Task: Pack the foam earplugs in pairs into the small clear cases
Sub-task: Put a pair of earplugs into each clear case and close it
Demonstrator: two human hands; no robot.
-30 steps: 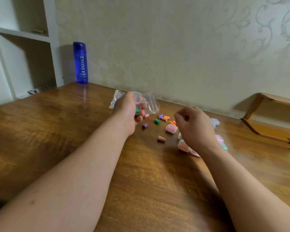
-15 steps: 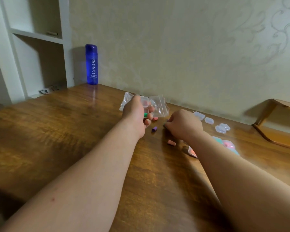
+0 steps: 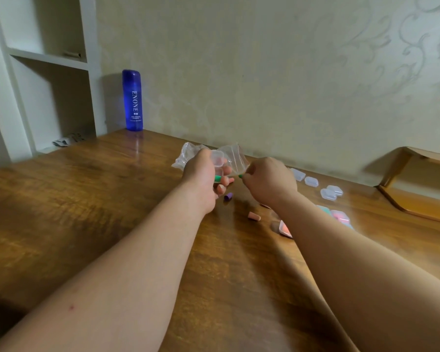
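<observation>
"Packing how far along?"
"Midway. Left hand [image 3: 203,180] grips case [image 3: 217,160] and green plug [image 3: 217,178]; right hand [image 3: 269,181] pinches second green plug [image 3: 240,176] just beside. Filled cases [image 3: 341,216] right of grip; purple plug [image 3: 228,196], pink plug [image 3: 254,216], empty cases [image 3: 328,193] remain."

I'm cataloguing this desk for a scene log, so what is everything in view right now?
open case: one, clear, in left hand
green earplug: one, in left hand with the case
second green earplug: one, pinched by right hand
purple earplug: one, on table
pink earplug: one, on table
empty cases: four, clear, near wall
filled cases: at least three, partly hidden by right arm
plastic bag: one, clear, behind hands
bottle: one, blue, back left
table: brown wood
shelf unit: white, left
left hand: grips case
right hand: pinches earplug
</observation>
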